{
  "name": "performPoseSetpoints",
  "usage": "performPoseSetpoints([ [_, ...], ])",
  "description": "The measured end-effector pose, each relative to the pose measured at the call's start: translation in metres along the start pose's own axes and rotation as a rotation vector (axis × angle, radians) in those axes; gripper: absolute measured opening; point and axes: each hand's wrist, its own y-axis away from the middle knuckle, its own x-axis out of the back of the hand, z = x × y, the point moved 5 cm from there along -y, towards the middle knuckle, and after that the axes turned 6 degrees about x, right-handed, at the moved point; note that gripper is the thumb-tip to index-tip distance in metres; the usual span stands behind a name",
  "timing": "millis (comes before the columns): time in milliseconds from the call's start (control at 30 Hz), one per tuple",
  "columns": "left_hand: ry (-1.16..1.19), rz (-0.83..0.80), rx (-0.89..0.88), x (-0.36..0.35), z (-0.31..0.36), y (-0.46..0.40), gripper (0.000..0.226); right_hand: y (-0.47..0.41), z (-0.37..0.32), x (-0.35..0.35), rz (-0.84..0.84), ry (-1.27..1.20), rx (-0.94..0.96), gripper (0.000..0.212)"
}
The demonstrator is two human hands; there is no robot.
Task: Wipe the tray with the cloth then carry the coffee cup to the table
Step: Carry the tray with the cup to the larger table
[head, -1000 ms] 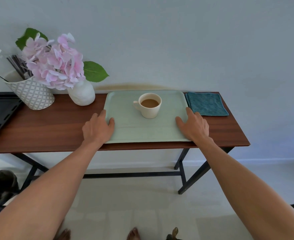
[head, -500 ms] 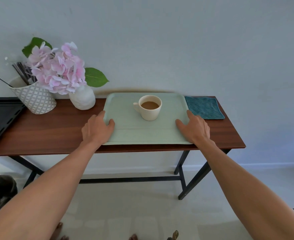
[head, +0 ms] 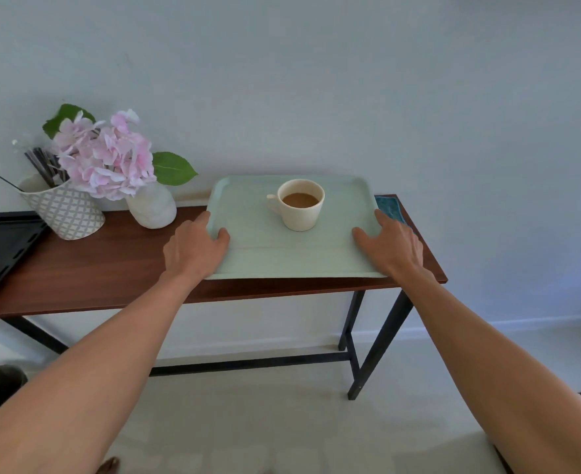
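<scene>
Nearest, my left hand [head: 193, 249] and my right hand [head: 390, 246]: each clasps one side rim of the pale green tray [head: 265, 248], thumb laid on its top surface, fingers wrapped over the edge. Middle: the tray above a wooden console table [head: 94, 268], its far end tilted upward, bearing an upright cream coffee cup [head: 301, 204] with brown coffee near its centre. Farthest: a teal cloth [head: 390, 206] flat on the table, mostly hidden behind the tray's right edge; leftward, a white vase of pink flowers [head: 106, 159] and a patterned pot [head: 64, 210].
</scene>
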Motion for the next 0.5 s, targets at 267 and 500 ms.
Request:
performPoseSetpoints([
  [267,0.031,-0.032,-0.152,-0.016,0.068,0.01,0.067,0.032,0.056,0.049,0.081,0.005,-0.164,0.075],
  [500,0.093,-0.107,-0.374,-0.042,0.159,0.023,0.066,0.082,0.117,0.105,0.204,0.072,-0.357,0.076],
])
